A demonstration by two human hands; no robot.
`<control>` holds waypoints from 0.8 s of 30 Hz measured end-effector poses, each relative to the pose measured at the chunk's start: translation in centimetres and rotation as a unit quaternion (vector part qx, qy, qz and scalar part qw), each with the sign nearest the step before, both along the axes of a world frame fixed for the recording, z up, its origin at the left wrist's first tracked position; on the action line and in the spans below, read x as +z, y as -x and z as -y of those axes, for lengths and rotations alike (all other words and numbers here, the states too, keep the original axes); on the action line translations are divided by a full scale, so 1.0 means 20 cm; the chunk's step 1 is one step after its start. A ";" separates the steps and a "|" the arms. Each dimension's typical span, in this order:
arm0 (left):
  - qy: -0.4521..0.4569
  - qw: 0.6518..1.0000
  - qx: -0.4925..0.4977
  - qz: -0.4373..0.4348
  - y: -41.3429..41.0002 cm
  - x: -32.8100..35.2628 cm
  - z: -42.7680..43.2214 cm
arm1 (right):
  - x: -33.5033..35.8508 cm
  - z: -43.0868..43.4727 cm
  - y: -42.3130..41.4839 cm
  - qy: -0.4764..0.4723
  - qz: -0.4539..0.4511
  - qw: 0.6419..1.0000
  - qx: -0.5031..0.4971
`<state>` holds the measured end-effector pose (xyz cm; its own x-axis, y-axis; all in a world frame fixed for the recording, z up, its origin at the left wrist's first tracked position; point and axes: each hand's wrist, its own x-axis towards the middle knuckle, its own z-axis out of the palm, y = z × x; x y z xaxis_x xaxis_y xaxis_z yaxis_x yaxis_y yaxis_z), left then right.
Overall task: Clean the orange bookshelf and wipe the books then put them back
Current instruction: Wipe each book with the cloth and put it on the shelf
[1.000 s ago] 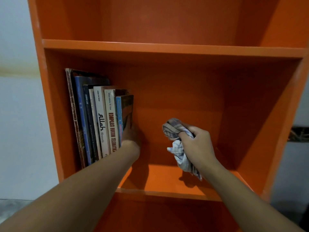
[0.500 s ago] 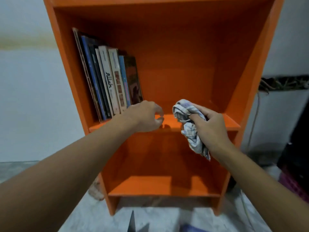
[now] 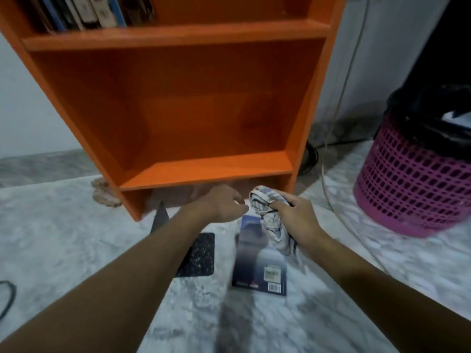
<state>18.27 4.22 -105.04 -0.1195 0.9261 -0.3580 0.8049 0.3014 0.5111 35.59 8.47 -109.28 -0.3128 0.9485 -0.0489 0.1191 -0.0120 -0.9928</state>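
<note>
On floor [image 3: 76,238] before orange bookshelf [image 3: 178,36]: blue book [image 3: 260,263] flat, back cover up; judged light, stiff, glossy; take by long edge. Left grip [image 3: 224,203] empty, loosely curled; right grip [image 3: 295,220] clutching soft cloth [image 3: 265,200].

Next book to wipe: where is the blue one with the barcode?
Head view, centre-right: the blue book lies on the floor before the orange bookshelf, beneath the right hand gripping the cloth, a speckled book to its left.

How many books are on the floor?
2: a blue book below the cloth; a dark speckled book beside it, partly behind the left forearm. Others may be hidden.
</note>
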 end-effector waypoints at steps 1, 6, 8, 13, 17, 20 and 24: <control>0.009 1.000 0.020 0.019 -0.02 -0.12 0.01 | -0.08 0.01 -0.02 0.018 0.006 1.000 -0.017; 0.087 0.992 0.093 0.014 -0.16 -0.64 0.14 | -0.40 0.06 -0.15 0.038 0.044 0.998 -0.034; 0.106 0.987 0.123 0.016 -0.19 -0.74 0.18 | -0.52 0.08 -0.19 -0.024 0.112 0.993 -0.021; 0.086 0.988 0.125 -0.007 -0.14 -0.83 0.20 | -0.82 0.16 -0.19 -0.258 0.238 0.923 0.155; 0.070 0.979 0.173 0.085 -0.09 -0.88 0.20 | -0.92 0.10 -0.14 -0.418 0.265 0.826 0.272; 0.085 0.969 0.204 0.113 -0.08 -0.89 0.19 | -0.88 -0.11 -0.09 -0.390 0.312 0.824 0.267; 0.122 0.937 0.278 0.175 -0.08 -0.90 0.17 | -0.90 -0.40 -0.01 -0.262 0.381 0.884 0.063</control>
